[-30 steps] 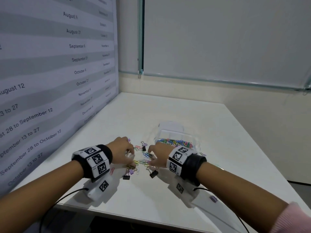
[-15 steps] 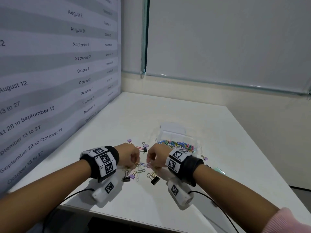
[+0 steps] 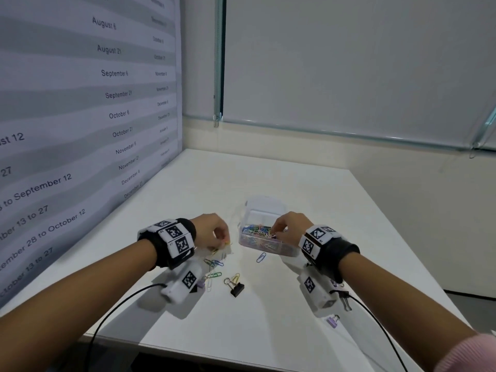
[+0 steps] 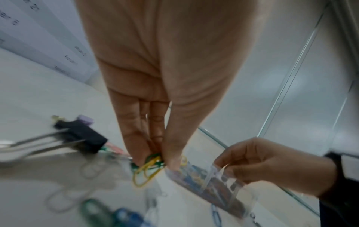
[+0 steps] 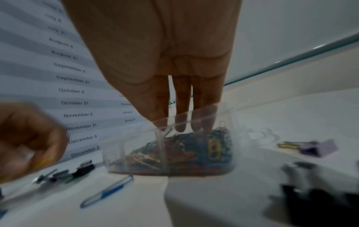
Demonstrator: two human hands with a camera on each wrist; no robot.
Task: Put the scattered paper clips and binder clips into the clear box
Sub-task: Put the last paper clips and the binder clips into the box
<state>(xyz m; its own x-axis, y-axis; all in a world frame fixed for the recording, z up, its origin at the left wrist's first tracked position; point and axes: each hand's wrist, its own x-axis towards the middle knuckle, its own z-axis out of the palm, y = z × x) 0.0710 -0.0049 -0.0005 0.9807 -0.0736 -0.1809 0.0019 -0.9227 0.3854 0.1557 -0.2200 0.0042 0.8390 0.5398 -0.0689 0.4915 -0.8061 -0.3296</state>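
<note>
Black wristbands [image 3: 185,245] on both wrists with white fiducial-marker blocks; white camera units [image 3: 315,291] beneath, black cables [image 3: 112,312] trailing; pink sleeve [image 3: 467,355] on right arm

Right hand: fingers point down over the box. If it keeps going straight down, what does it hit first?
Most likely the pile of colored paper clips inside the clear box. The right hand has its fingertips already below the rim, just above the pile. Blur hides the exact gap.
</note>
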